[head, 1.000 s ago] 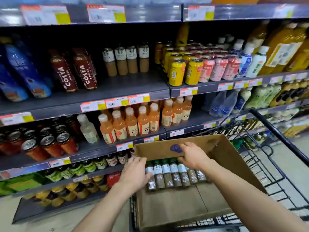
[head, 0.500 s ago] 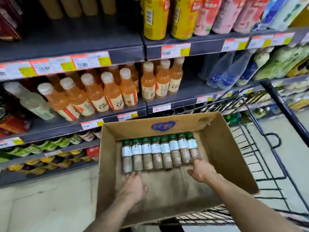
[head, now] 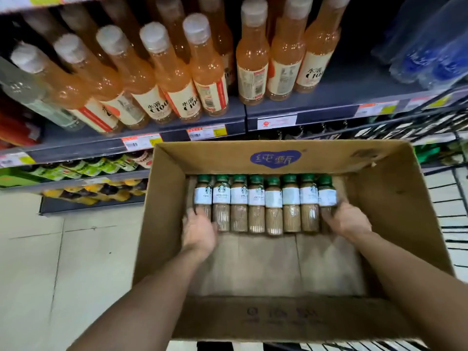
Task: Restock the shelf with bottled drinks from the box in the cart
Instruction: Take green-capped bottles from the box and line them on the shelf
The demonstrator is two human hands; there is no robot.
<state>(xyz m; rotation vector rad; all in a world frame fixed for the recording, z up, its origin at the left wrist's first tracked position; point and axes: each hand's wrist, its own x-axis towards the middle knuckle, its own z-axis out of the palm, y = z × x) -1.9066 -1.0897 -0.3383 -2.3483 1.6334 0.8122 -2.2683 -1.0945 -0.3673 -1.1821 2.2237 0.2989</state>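
Both hands reach into the cardboard box (head: pixel 395 206) at the two ends of a row of coffee bottles (head: pixel 255 203).

Eight bottles with green caps and white labels lie side by side against the far wall of the box, caps toward the shelf; the near part of the box floor is bare. The left hand (head: pixel 198 230) lies on the lower part of the leftmost bottle, fingers curled over it. The right hand (head: pixel 348 220) touches the rightmost bottle the same way; I cannot tell if either hand really grips. The box sits in the wire cart (head: pixel 453 219), close to the shelf edge (head: pixel 174 133), where orange drink bottles (head: pixel 207 72) stand.
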